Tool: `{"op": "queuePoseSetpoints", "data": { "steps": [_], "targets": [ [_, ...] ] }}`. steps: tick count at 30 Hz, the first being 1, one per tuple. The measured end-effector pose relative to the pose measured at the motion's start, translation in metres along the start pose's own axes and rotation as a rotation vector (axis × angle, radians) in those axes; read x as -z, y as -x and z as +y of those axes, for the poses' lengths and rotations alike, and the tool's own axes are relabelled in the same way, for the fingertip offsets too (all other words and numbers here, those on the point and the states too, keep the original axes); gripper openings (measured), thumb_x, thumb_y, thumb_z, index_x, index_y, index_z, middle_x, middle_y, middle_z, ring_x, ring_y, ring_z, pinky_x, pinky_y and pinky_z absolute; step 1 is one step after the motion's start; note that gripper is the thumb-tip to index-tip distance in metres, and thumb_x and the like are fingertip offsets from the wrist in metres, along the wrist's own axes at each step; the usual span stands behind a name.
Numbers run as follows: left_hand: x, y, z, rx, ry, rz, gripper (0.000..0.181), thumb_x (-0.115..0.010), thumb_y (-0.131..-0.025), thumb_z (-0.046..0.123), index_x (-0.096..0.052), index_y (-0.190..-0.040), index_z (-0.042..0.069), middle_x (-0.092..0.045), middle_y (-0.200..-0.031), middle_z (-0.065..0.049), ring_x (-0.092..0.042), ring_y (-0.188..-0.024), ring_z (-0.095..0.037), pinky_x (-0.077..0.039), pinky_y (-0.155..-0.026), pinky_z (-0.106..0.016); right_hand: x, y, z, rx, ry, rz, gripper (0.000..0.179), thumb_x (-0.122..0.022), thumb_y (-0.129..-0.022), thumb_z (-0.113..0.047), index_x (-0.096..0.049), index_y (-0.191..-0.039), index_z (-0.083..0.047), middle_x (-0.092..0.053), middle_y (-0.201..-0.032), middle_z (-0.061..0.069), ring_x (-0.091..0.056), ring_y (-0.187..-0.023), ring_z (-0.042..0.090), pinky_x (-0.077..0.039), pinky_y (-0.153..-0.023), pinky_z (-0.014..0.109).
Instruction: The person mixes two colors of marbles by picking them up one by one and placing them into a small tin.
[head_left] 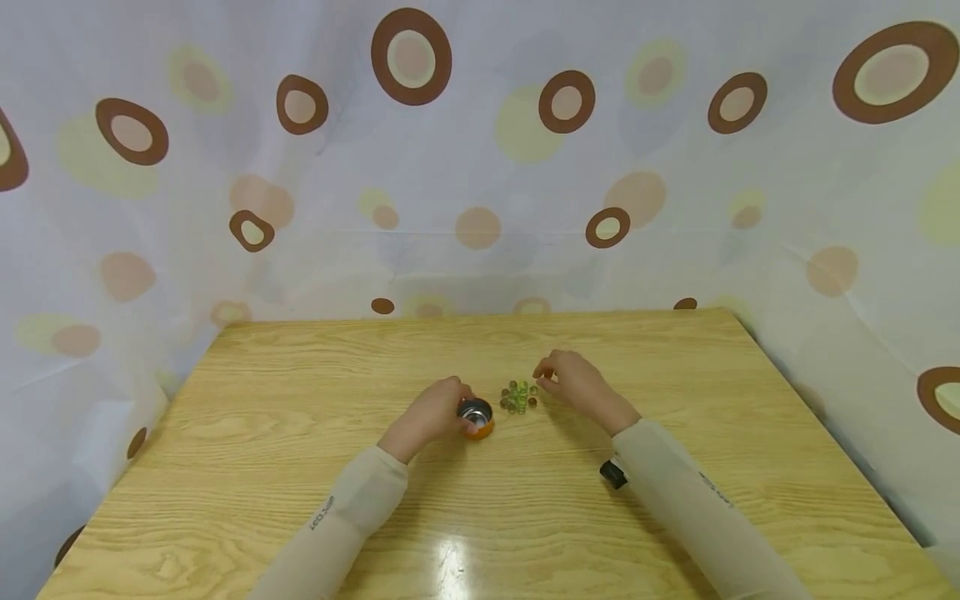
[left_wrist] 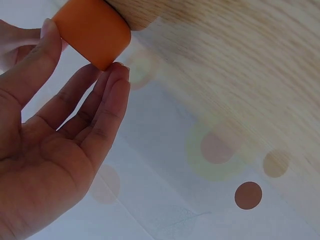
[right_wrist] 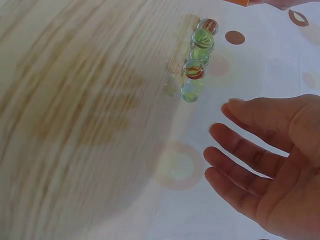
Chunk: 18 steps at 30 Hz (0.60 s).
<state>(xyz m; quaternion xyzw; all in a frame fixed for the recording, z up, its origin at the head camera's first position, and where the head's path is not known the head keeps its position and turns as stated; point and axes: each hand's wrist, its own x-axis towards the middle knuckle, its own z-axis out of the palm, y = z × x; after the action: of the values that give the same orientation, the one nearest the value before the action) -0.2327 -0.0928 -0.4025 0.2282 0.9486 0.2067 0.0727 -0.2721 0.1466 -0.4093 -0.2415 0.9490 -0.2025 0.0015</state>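
Note:
My left hand (head_left: 433, 414) holds a small orange cup (head_left: 482, 431) by its rim, thumb on the near side and fingers on the far side. Its inside is shiny metal, and in the left wrist view its smooth orange wall (left_wrist: 95, 32) shows between thumb and fingertips. Right of the cup, several glass marbles (head_left: 517, 397) lie in a cluster on the table, some clear with green swirls, others reddish brown. Just beyond their right side is my right hand (head_left: 581, 385). In the right wrist view its fingers (right_wrist: 240, 142) are loosely bent and hold nothing, with the marbles (right_wrist: 195, 69) a short way off.
The wood-grain table (head_left: 300, 483) reaches back to a pale curtain (head_left: 480, 167) printed with brown and yellow circles. A small black object (head_left: 613, 474) shows beside the right sleeve (head_left: 697, 500), partly covered by it.

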Motion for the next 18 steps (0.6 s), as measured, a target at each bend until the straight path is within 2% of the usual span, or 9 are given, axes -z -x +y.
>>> {"op": "queuePoseSetpoints", "data": {
  "steps": [12,18],
  "targets": [
    [-0.001,-0.001,-0.003,-0.003,-0.014,-0.008,0.04,-0.081,-0.079,0.017,-0.067,-0.111,-0.002,-0.06,-0.097,-0.013,-0.059,-0.084,-0.026,-0.049,-0.077,-0.037,-0.004,-0.008,0.002,-0.023,0.023,-0.083,0.014,-0.065,-0.091,-0.006,-0.072,-0.102,-0.001,-0.065,-0.091,0.01,-0.06,-0.08,0.022,-0.051,-0.067,0.036],
    [-0.001,-0.001,-0.002,0.008,0.004,-0.01,0.04,-0.081,-0.078,0.016,-0.067,-0.11,-0.002,-0.059,-0.094,-0.013,-0.057,-0.083,-0.025,-0.048,-0.078,-0.039,-0.008,-0.011,0.002,-0.03,0.047,-0.086,0.014,-0.068,-0.09,-0.011,-0.074,-0.099,-0.002,-0.067,-0.089,0.008,-0.06,-0.075,0.019,-0.05,-0.064,0.034]
  ]
}}
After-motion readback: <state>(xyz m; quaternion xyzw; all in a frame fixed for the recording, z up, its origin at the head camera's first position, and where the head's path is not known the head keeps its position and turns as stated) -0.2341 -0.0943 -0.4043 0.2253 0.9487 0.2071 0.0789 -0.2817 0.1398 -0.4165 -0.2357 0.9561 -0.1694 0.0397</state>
